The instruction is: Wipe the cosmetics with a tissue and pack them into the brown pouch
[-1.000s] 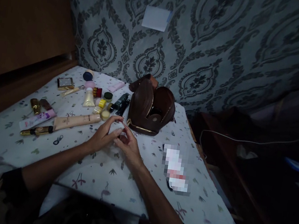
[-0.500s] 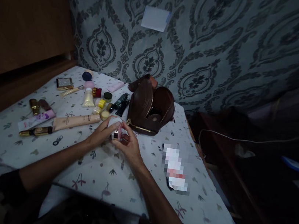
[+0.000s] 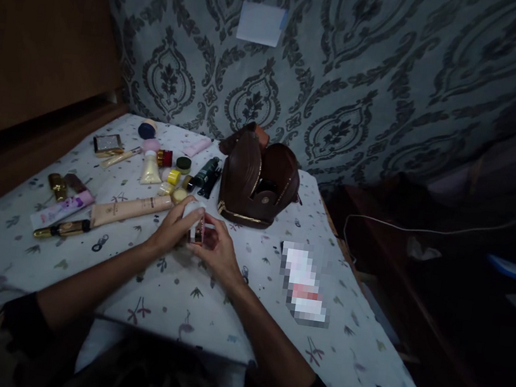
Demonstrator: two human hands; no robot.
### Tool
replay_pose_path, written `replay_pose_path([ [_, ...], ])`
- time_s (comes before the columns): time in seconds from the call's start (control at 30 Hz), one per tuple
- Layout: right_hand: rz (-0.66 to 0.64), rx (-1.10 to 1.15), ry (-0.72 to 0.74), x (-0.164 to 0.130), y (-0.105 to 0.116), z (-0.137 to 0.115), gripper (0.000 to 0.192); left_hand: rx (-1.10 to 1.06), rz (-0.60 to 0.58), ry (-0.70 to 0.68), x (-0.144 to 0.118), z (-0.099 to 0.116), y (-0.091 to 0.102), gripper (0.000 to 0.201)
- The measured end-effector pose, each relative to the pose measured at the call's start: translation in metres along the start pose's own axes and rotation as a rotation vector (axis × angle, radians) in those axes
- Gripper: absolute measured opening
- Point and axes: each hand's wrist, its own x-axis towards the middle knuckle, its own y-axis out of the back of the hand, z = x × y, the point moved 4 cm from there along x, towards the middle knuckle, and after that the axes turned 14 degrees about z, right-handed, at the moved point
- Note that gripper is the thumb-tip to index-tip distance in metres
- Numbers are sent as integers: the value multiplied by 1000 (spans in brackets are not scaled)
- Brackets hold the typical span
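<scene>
Item: one white container (image 3: 194,207) with a pinkish, partly shiny rim; lettering too small to read. Location: raised between your two hands, over the near-middle part of the cloth-covered counter (image 3: 230,324), in front of the cosmetics and left of the bag.

Left hand (image 3: 175,225): closed round the white body, thumb laid along its near side.

Right hand (image 3: 222,251): curved, pinching the rim between thumb below and forefinger above; how firmly, you cannot tell.

Nearby, left of your hands: one beige tube (image 3: 131,209), lying flat, its right end just beside your left hand; one lilac-and-white tube (image 3: 64,207); one black-and-gold tube (image 3: 61,228), nearest you of that group.

Beyond your hands: one yellow-capped piece (image 3: 174,176); one dark-lidded round jar (image 3: 184,164); one cream-coloured tube (image 3: 150,169); one black tube (image 3: 210,183), close to the bag.

Right of these: one brown bag (image 3: 236,181), upright, unzipped, its mouth gaping.

Right of your right hand, well apart: one flat item (image 3: 303,283), pixelated, details unreadable.

Wall behind: patterned wallpaper (image 3: 339,128), bearing one white sheet (image 3: 261,24).
</scene>
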Motion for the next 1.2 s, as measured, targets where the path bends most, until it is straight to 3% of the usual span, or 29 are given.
replay_pose_path([
  [0.2,-44,-3,59,-2,-2,-1,76,-176,145,270,6,-8,1,38],
  [0.3,-32,64,3,-2,-2,3,80,-159,99,310,7,-9,0,40],
  [0.5,66,140,-98,1,0,7,76,-45,-40,224,4,-10,-1,39],
  [0.63,97,12,-114,1,1,7,64,-80,56,140,3,-3,2,31],
  [0.73,38,-36,-175,-1,0,7,60,-87,125,98,6,-2,4,31],
  [0.97,-16,76,-170,-6,-5,-4,60,-89,116,96,13,-6,6,32],
  [1.2,-50,34,-179,-7,-6,-2,78,-168,109,176,11,-3,4,38],
])
